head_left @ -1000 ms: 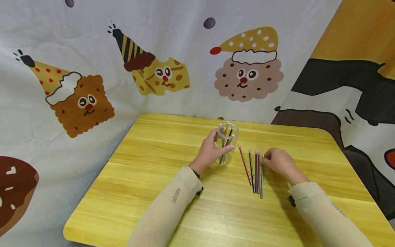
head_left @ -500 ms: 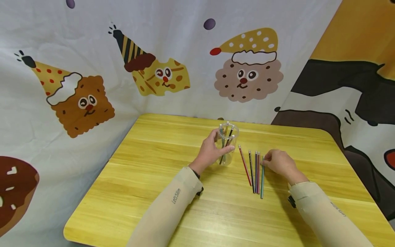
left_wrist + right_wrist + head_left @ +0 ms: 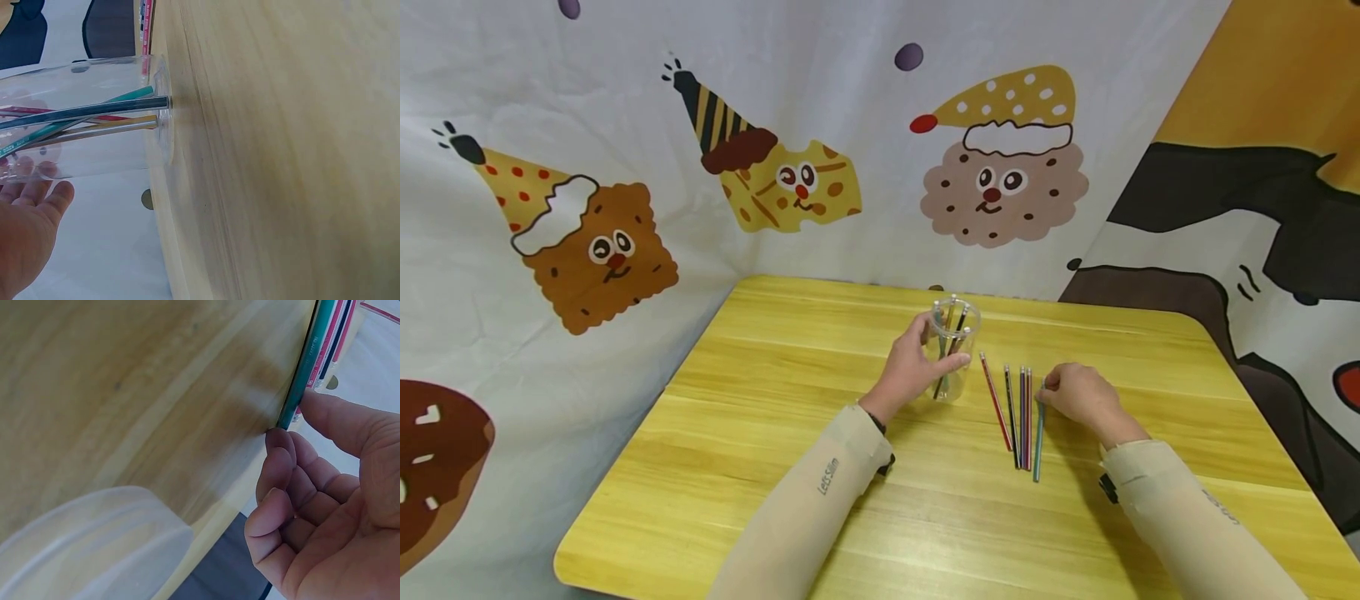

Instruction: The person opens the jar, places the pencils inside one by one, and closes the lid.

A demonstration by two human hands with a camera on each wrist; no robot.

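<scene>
In the head view my left hand (image 3: 906,371) grips the side of a clear plastic cup (image 3: 957,385) that stands upright on the table. Several pencils (image 3: 87,114) lean inside it, crossing one another in the left wrist view. Thumb and index finger of my right hand (image 3: 1081,393) pinch the far end of a teal pencil (image 3: 1039,442). In the right wrist view its end sits between those fingertips, and the other fingers are curled. To its left lie a red pencil (image 3: 996,404), a black patterned pencil (image 3: 1012,421) and a close group of pencils (image 3: 1025,425).
The yellow wood-grain table (image 3: 737,467) stretches out around both arms. Behind it hangs a printed cloth backdrop (image 3: 820,75) with cartoon biscuits and cheese. A translucent curved object (image 3: 106,544) fills the lower left of the right wrist view.
The far end of the teal pencil has shifted slightly right, so the pencil now slants toward my right fingertips. My left hand and the cup have stayed where they were.
</scene>
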